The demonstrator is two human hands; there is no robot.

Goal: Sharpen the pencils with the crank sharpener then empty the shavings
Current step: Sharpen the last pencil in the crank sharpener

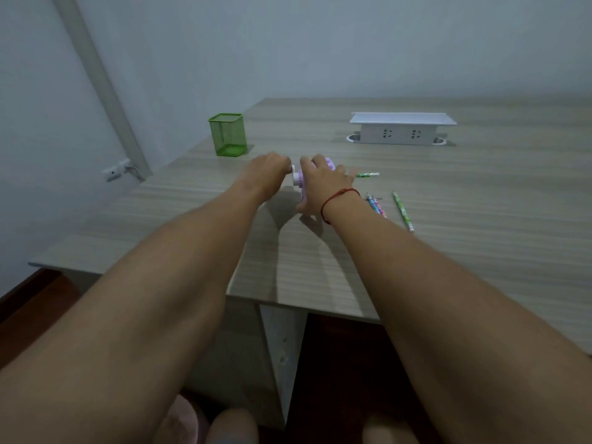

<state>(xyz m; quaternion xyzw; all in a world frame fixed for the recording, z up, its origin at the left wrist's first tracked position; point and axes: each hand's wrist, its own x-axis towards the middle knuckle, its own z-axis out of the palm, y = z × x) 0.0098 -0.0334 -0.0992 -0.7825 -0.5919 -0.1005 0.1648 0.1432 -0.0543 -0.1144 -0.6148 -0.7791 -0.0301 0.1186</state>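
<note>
Sharpener [300,179], small, purple and judged light plastic, stands toward the desk's [448,203] left edge. It is clamped from above by the right hand [323,184], fingers curled over its top; the crank [292,169] is pinched by the left hand [267,171]. Being light, it would probably skid unless pressed down. One pencil [367,175] sticks out behind the right hand; others [403,211] lie nearby.

Both arms outstretched, left hand [267,169] and right hand [323,184] curled.

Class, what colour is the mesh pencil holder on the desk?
Bright green; the pencil holder shows clearly in the head view, standing near the desk's left edge.
</note>
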